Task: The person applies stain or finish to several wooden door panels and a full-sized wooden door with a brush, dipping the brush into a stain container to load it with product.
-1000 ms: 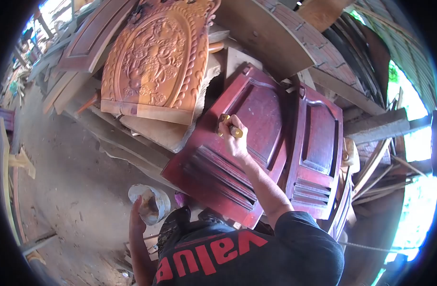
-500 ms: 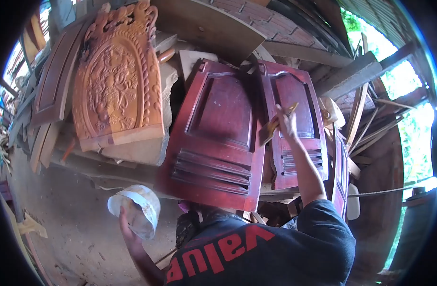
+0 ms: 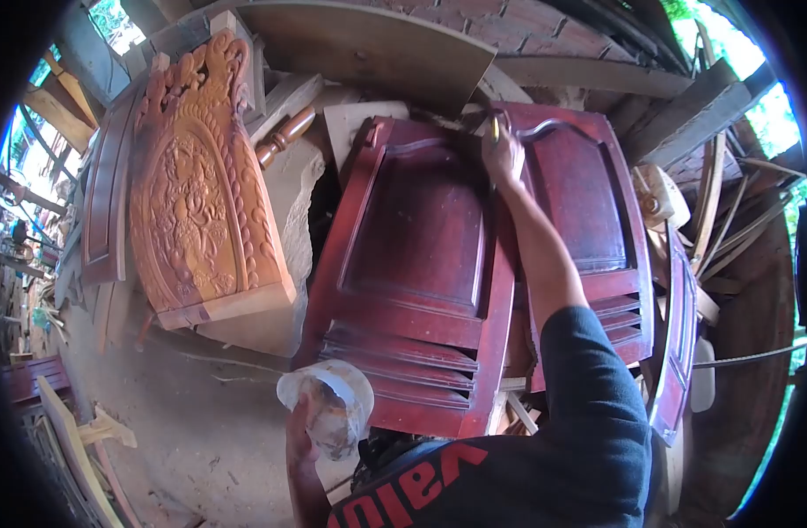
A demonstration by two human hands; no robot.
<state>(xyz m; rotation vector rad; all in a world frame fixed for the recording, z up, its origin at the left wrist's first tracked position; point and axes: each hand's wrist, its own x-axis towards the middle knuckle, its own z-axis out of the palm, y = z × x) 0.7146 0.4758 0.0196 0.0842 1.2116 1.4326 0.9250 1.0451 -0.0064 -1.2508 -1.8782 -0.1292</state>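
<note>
My left hand is closed on a white plastic tub, stained inside, which overlaps the lower left of a dark red cabinet door in this view. My right hand grips a paintbrush at the upper right edge of that door. Only part of the brush's handle shows above the fingers; its bristles are hidden. Just right of the hand leans a second red door, with slats near its bottom like the first.
A carved orange wood panel leans at the left, beside a turned wooden spindle. A narrower red panel and a yellowish jug are at the right. Timber strips pile up behind. Boards lie at lower left.
My right hand has moved up and left with the brush, from the second door to the first door's top edge. The tub has shifted right in view, and the view itself has turned slightly.
</note>
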